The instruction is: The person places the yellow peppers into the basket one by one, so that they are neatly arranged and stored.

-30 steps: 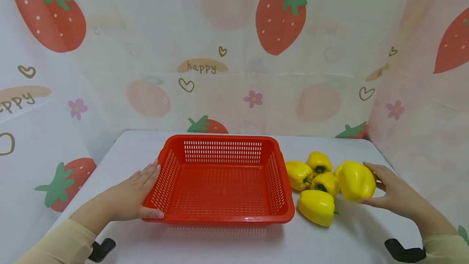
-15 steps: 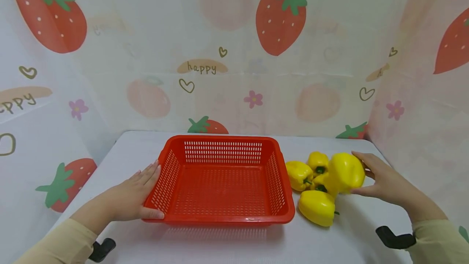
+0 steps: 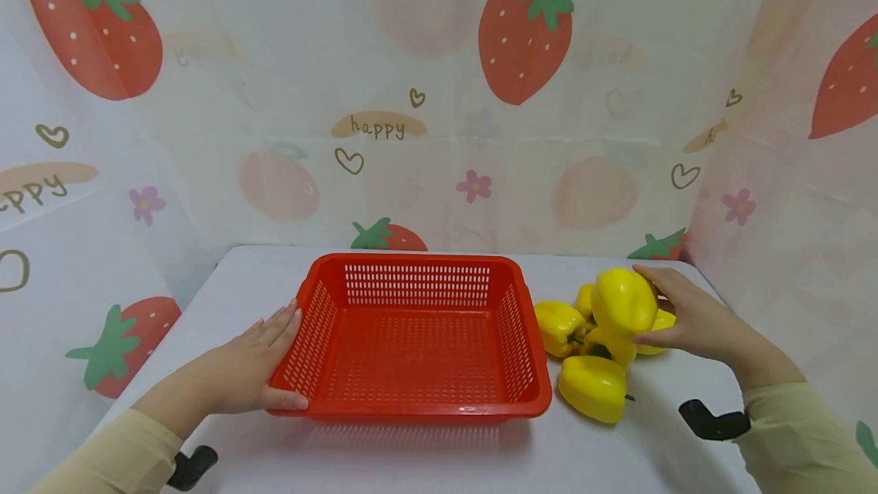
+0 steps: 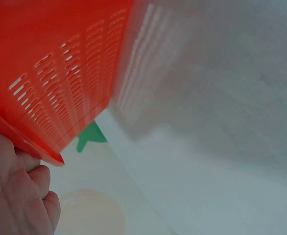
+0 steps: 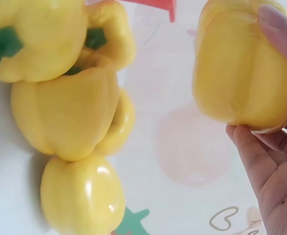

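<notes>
On the left side of the red plastic basket (image 3: 425, 408), my left hand (image 3: 236, 368) rests with straight fingers along the rim and the thumb over its front corner. The left wrist view shows that palm (image 4: 16, 196) below the rim, beside the slotted wall (image 4: 60, 73). My right hand (image 3: 693, 326) holds a yellow bell pepper (image 3: 623, 299) between thumb and fingers, raised over the other peppers. In the right wrist view the held pepper (image 5: 244, 68) is apart from the group. Nothing lies in the basket.
Several yellow bell peppers sit clustered right of the basket: one against its side (image 3: 557, 328), one in front (image 3: 593, 387), one behind the right hand (image 3: 661, 322). Cloth walls (image 3: 439, 75) printed with strawberries enclose the white table (image 3: 384, 463) at the back and sides.
My right hand has carried the held pepper left and slightly upward, uncovering another pepper behind it on the table. The left hand and basket stay in place.
</notes>
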{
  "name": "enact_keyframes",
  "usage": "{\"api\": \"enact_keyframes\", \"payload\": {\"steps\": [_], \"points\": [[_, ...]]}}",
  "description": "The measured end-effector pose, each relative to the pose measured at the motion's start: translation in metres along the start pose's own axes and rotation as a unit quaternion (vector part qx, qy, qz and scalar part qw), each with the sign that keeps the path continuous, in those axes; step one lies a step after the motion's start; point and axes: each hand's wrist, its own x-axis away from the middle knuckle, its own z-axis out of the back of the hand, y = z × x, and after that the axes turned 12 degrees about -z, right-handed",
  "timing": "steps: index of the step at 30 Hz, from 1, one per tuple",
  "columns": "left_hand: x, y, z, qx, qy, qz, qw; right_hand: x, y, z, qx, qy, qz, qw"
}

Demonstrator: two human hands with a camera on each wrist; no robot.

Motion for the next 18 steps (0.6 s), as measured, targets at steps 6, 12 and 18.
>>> {"api": "enact_keyframes", "payload": {"steps": [6, 12, 18], "points": [[0.0, 0.0, 0.001, 0.0, 0.001, -0.001, 1.0, -0.009, -0.008, 0.003, 0.002, -0.004, 0.0, 1.0], [0.0, 0.0, -0.002, 0.002, 0.001, 0.004, 1.0, -0.019, -0.016, 0.008, 0.017, 0.0, 0.016, 0.9997], [0.0, 0.0, -0.001, 0.001, -0.001, 0.005, 1.0, -0.027, -0.031, 0.01, 0.012, -0.006, 0.034, 0.9993]]}}
